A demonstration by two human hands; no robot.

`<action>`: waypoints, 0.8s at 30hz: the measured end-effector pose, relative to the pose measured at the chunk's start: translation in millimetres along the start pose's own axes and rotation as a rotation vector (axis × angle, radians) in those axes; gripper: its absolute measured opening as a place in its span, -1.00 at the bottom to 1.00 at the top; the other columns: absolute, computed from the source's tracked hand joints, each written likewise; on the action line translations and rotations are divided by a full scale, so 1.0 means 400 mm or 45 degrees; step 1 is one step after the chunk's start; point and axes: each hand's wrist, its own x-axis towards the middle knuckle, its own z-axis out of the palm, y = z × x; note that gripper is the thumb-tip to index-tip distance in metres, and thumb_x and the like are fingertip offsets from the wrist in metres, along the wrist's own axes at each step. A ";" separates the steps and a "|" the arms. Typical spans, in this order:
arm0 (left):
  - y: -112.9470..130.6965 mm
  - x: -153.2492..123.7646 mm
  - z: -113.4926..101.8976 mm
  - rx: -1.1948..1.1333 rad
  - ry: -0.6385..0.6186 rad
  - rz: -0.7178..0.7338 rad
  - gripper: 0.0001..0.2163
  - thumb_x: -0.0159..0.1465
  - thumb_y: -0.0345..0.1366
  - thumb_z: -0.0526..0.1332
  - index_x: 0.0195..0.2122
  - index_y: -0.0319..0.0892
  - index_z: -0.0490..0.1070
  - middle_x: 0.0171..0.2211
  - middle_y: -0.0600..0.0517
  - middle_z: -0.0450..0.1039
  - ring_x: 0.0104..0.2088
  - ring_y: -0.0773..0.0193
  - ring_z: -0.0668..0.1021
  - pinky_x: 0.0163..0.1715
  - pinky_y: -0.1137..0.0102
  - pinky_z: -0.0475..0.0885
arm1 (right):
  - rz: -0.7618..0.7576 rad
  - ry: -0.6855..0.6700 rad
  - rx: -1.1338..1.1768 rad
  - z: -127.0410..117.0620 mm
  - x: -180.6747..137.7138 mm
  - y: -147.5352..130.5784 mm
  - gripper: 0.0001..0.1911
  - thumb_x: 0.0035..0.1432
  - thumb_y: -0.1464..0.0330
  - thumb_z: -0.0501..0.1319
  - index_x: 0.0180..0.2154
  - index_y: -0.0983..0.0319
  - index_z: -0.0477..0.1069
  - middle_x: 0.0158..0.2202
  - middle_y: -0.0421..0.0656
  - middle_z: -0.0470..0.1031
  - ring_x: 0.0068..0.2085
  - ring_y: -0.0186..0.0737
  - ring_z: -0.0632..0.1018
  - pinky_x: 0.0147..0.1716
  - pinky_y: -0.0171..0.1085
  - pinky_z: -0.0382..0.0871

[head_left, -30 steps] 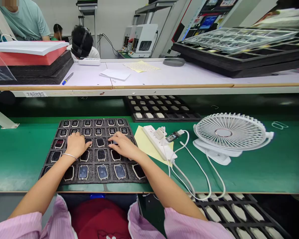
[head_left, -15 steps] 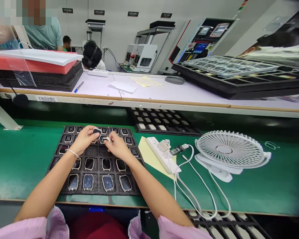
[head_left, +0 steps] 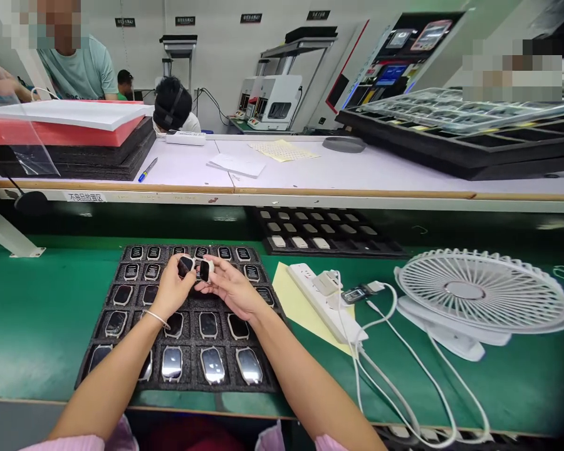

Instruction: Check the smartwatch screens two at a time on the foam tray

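My left hand [head_left: 172,291] pinches a watch [head_left: 185,266] and my right hand [head_left: 230,288] a second watch [head_left: 205,270], fingertips closed on the rims, since they seem light, slick and easily scratched.

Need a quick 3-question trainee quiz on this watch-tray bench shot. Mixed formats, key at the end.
1. True or false: the left hand holds a dark watch body and the right hand holds a second watch body, both above the foam tray.
2. On which side of the power strip does the white fan stand? A) left B) right C) on top of it
3. Fill in: the power strip rests partly on a ___ sheet.
Key: 1 true; 2 B; 3 yellow.
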 end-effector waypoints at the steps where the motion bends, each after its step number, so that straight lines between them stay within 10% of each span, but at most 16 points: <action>1: 0.003 -0.003 -0.001 0.046 -0.019 0.014 -0.72 0.15 -0.32 0.23 -0.09 -0.17 0.35 -0.30 0.03 0.47 -0.32 0.24 0.52 -0.25 0.34 0.42 | -0.003 -0.014 -0.001 0.000 -0.002 -0.003 -0.47 0.03 0.24 0.45 0.04 0.08 0.40 -0.11 -0.16 0.53 -0.29 -0.24 0.65 -0.19 -0.20 0.50; 24: 0.043 -0.034 -0.004 0.230 0.060 0.118 -0.62 0.19 -0.25 0.21 0.05 -0.20 0.36 -0.23 -0.01 0.51 -0.45 0.31 0.48 -0.40 0.39 0.41 | 0.029 -0.181 0.223 0.001 -0.016 -0.015 -0.47 0.06 0.25 0.46 0.06 0.12 0.44 -0.27 -0.22 0.56 -0.35 -0.30 0.60 -0.21 -0.24 0.43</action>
